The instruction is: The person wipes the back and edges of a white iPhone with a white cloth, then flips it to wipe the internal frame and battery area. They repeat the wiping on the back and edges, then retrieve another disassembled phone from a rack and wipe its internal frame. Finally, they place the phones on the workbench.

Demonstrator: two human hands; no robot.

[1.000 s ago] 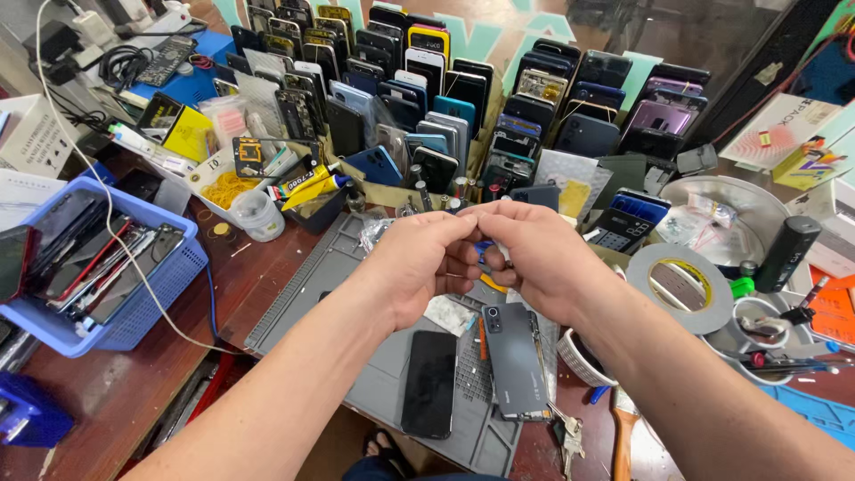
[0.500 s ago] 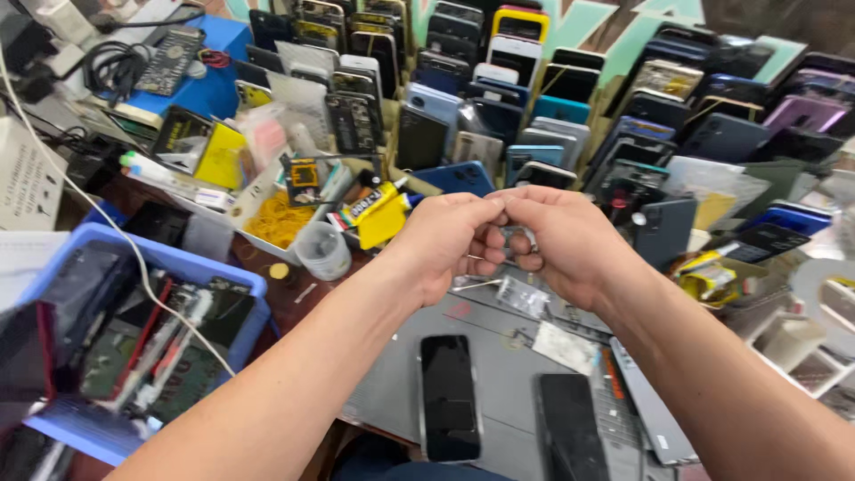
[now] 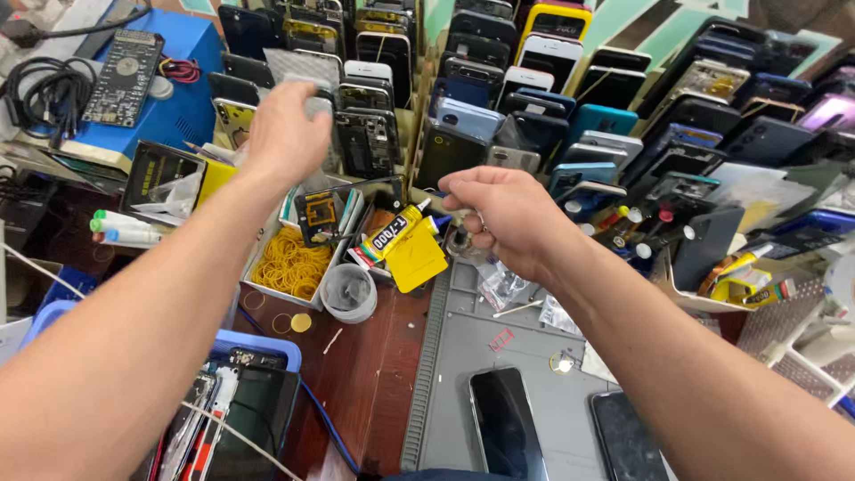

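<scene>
Left hand (image 3: pixel 287 134) grips a phone (image 3: pixel 312 96) on the rack; right hand (image 3: pixel 499 216), curled shut, hovers beside the glue tube (image 3: pixel 396 230).

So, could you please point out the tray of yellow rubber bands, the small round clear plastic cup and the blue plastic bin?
Tray of yellow rubber bands (image 3: pixel 290 264), head view, on the bands' middle.
Small round clear plastic cup (image 3: pixel 348 293), head view, inside.
Blue plastic bin (image 3: pixel 258 345), head view, top rim.
</scene>
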